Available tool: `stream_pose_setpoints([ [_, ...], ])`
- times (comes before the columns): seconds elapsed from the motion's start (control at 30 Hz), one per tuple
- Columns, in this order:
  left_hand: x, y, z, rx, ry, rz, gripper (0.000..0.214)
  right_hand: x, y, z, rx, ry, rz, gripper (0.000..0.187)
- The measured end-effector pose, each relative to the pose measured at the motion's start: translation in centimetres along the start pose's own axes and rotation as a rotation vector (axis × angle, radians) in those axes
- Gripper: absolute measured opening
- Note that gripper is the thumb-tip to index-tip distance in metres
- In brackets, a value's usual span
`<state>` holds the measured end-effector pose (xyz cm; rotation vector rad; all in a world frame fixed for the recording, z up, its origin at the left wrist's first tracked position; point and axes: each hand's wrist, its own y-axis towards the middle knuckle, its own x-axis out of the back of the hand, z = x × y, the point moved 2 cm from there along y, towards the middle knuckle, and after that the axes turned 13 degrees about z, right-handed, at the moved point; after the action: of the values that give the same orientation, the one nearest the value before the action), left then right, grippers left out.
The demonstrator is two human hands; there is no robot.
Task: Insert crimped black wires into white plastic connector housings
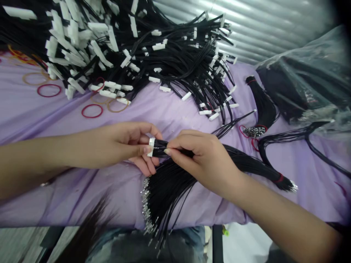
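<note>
At the middle of the worktop [41, 109], over its purple cloth, the left hand [123, 146] pinches a white connector [151, 147] between thumb and fingers, so only the connector's edge shows. The right hand [204, 159] grips the black wires [160, 150] that run into it, thumb and forefinger closed just beside the connector. How many wires they hold cannot be made out. Beneath the right hand a loose bundle [170, 186] fans towards the near edge, its metal tips [145, 204] blurred and partly hanging past the worktop. Its far end passes under the palm and comes out tied with a red band [279, 178]. Behind the hands a pile [153, 54] of wired connectors is cut off at the top and left. Rubber bands [91, 110] lie near it, some half under it. At the right a clear bag [309, 80] holds dark wires, hard to read through the glare. A dark blur [87, 230] at the lower left is unclear.
</note>
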<state>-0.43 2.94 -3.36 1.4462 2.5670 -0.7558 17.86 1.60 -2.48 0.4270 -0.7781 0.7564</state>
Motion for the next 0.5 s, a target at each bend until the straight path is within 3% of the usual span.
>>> stream_pose_setpoints([
  [0.33,-0.34,0.01,-0.28,-0.009,0.043,0.036,0.014,-0.04,0.5,-0.08,0.153,0.013,-0.058,0.016],
  [0.5,-0.23,-0.03,-0.19,-0.027,0.037,0.086,0.007,0.18,0.46,0.04,0.161,0.017,0.025,0.017],
])
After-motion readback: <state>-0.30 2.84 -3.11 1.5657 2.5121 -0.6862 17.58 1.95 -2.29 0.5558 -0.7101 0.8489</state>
